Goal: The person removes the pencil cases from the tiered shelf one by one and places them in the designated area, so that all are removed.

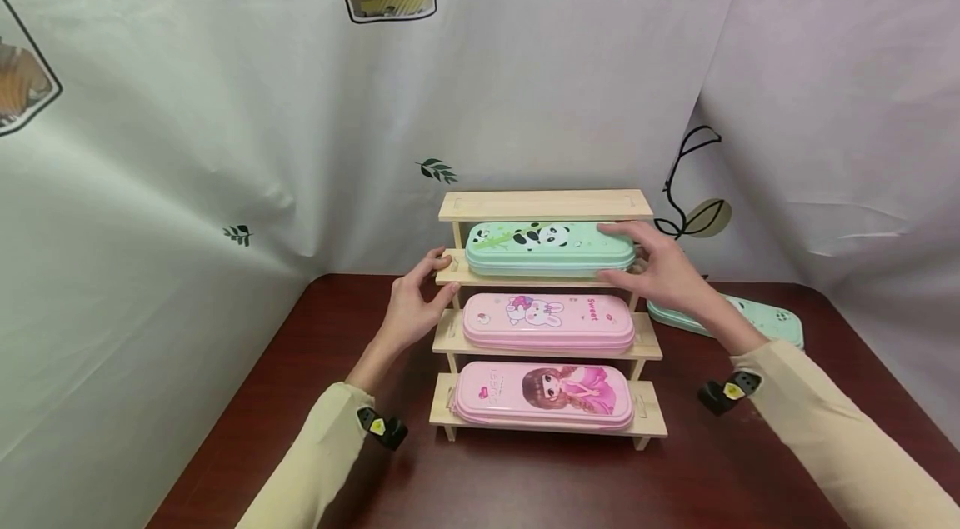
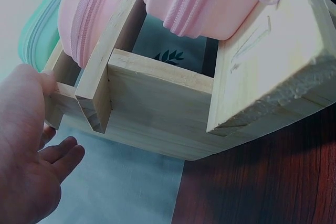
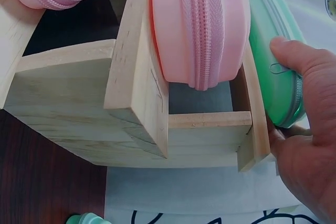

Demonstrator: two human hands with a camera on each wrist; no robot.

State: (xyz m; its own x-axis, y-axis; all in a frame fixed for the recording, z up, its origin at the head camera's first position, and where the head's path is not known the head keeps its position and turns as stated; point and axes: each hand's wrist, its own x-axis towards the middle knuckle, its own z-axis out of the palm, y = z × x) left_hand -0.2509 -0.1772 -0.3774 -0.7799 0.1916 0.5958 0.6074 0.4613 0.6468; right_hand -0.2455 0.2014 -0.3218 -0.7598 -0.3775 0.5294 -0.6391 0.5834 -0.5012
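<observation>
A wooden tiered shelf [image 1: 543, 204] stands on the table. On its second tier from the top lies a mint green zippered pencil case [image 1: 540, 250] with pandas on the lid. My right hand [image 1: 663, 266] grips this case at its right end, one finger on the lid and the thumb at the front. At the left end of the same tier, my left hand [image 1: 412, 300] pinches the board between thumb and fingers. Below lie a pink rabbit pencil case [image 1: 547, 322] and, on the lowest tier, a pink pencil case with a girl picture [image 1: 543, 394].
Another mint green pencil case [image 1: 772, 321] lies on the dark red table [image 1: 525, 483], right of the shelf and partly behind my right forearm. A pale printed cloth [image 1: 562, 79] hangs behind and at the sides. The top tier bears nothing.
</observation>
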